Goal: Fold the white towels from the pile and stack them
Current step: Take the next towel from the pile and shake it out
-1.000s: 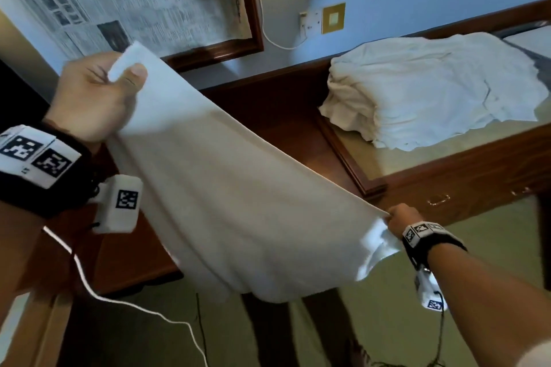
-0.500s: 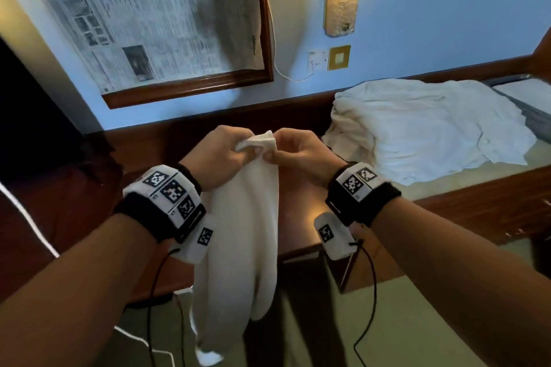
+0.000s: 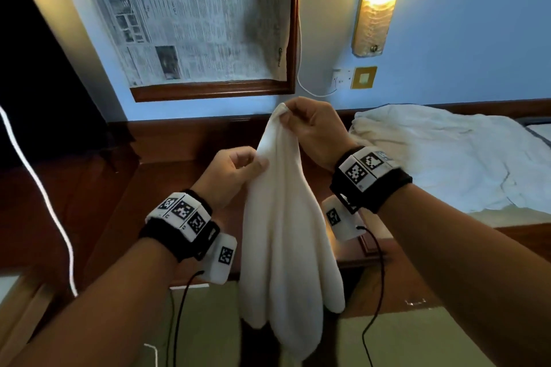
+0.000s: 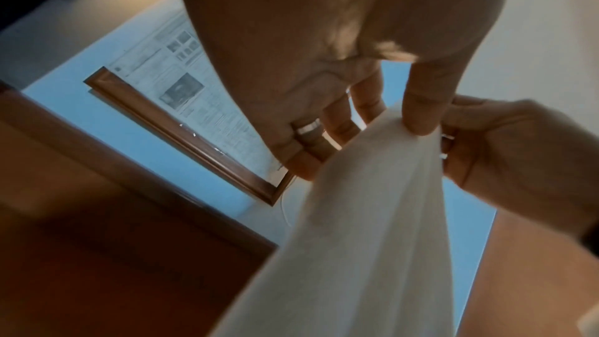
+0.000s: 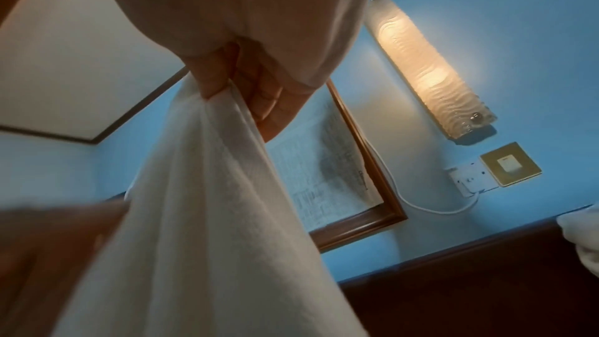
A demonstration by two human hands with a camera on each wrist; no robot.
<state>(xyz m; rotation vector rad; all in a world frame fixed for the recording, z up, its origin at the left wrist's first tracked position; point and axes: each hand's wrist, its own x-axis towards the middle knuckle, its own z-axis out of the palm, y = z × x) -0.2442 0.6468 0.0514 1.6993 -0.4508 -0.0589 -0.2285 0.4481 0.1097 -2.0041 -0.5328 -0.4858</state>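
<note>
White towel (image 3: 286,247) hangs doubled; the right hand (image 3: 313,131) pinches its top corners, and the left hand (image 3: 232,173) pinches an edge just below.

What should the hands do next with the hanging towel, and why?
Probably slide the left hand down the towel to find the fold's lower end. The right hand already pinches the top, the left pinches just below, and the towel hangs doubled, not yet folded small.

The towel (image 3: 286,241) hangs below the fingers (image 3: 290,116); the pile (image 3: 447,158) lies on the tabletop (image 3: 507,222) to their right.
</note>
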